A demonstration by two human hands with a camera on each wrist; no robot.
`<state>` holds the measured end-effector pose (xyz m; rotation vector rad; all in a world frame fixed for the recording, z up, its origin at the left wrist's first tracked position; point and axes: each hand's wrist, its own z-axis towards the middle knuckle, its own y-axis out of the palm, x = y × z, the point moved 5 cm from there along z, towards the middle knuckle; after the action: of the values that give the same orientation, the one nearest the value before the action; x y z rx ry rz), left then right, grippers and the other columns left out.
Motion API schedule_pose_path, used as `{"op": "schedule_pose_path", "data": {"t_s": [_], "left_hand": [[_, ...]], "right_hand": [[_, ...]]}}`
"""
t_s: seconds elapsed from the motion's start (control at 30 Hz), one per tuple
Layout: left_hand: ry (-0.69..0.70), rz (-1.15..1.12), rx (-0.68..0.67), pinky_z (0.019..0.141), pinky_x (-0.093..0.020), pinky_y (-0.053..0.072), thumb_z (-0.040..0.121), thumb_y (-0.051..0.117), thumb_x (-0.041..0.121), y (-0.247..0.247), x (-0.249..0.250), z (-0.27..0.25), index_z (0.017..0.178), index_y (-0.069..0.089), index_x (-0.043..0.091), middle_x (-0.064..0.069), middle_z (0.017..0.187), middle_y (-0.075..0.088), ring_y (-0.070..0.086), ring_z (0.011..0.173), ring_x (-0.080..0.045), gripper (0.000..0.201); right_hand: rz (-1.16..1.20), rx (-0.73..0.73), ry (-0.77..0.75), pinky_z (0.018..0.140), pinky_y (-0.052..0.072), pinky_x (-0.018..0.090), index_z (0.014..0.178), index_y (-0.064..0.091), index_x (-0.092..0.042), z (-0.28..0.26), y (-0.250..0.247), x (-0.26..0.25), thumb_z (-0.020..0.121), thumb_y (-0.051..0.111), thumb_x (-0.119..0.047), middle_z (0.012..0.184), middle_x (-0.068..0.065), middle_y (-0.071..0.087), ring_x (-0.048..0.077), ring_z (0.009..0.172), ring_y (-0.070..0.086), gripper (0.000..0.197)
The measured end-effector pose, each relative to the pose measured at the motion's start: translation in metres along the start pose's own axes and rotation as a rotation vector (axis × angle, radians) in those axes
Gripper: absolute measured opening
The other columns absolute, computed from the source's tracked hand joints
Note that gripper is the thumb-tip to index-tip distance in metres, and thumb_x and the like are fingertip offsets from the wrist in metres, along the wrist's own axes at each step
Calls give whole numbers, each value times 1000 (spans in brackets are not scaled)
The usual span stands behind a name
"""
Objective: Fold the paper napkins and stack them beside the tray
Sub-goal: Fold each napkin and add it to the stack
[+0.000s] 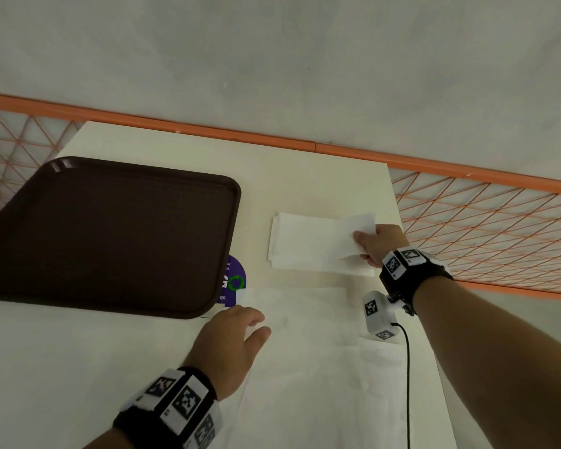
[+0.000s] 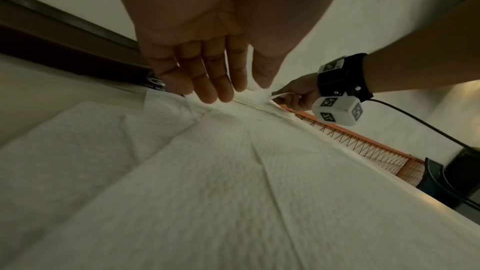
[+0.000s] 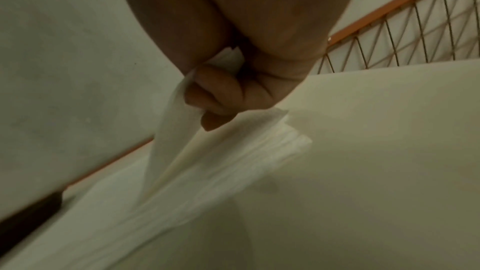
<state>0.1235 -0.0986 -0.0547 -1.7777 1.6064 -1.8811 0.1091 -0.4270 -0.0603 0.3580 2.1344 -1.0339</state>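
A stack of folded white napkins (image 1: pixel 305 244) lies on the table, right of the dark brown tray (image 1: pixel 110 234). My right hand (image 1: pixel 374 243) pinches the right end of a folded napkin (image 3: pixel 176 151) lying on that stack, with its held end lifted a little. My left hand (image 1: pixel 237 338) hovers with fingers straight over the near left part of unfolded napkins (image 1: pixel 305 351) spread flat at the table's front. In the left wrist view the left hand (image 2: pixel 207 77) shows its relaxed fingers above the unfolded napkins (image 2: pixel 207 171). The stack (image 3: pixel 207 176) sits under my right hand (image 3: pixel 221 100).
A round purple sticker (image 1: pixel 235 281) peeks out from under the tray's near right corner. An orange rail with wire mesh (image 1: pixel 486 231) runs behind and right of the cream table (image 1: pixel 305 176). A black cable (image 1: pixel 407 384) hangs from my right wrist camera.
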Motion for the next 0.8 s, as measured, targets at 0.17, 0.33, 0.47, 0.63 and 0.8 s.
{"op": "schedule_pose_path", "data": {"t_s": [0.17, 0.33, 0.47, 0.63, 0.8], "left_hand": [[41, 98, 13, 99, -24, 42, 94, 49, 45, 2, 5, 3, 125, 55, 28, 15, 121, 57, 50, 112, -4, 36], [25, 232, -47, 102, -23, 38, 96, 47, 42, 7, 7, 1, 130, 49, 30, 15, 129, 51, 45, 120, -5, 36], [0, 264, -92, 103, -27, 39, 96, 49, 39, 8, 5, -1, 130, 50, 28, 12, 130, 50, 45, 120, -9, 36], [-14, 298, -174, 99, -28, 42, 97, 48, 37, 15, 3, -13, 127, 53, 26, 9, 126, 51, 48, 116, -11, 33], [-26, 313, -196, 99, -28, 43, 97, 47, 37, 19, 6, -29, 128, 53, 24, 6, 127, 50, 49, 116, -13, 34]], "right_hand": [[-528, 146, -21, 81, 51, 37, 116, 58, -3, 3, -9, -1, 80, 67, -57, 115, 16, 63, 36, 104, 60, 66], [-559, 231, -232, 93, 44, 45, 130, 44, -16, -53, -8, -4, 84, 63, -53, 124, 9, 48, 31, 116, 49, 62], [-609, -188, -528, 76, 46, 28, 101, 63, -24, -136, 29, 12, 91, 58, -43, 91, -7, 62, 18, 86, 59, 22], [-890, -499, -502, 93, 42, 31, 127, 52, -29, -205, 43, 43, 87, 54, -58, 122, -7, 56, 17, 111, 53, 49], [-1027, -518, -423, 95, 36, 41, 128, 40, -22, -223, 55, 58, 81, 66, -51, 125, 2, 54, 27, 114, 47, 61]]}}
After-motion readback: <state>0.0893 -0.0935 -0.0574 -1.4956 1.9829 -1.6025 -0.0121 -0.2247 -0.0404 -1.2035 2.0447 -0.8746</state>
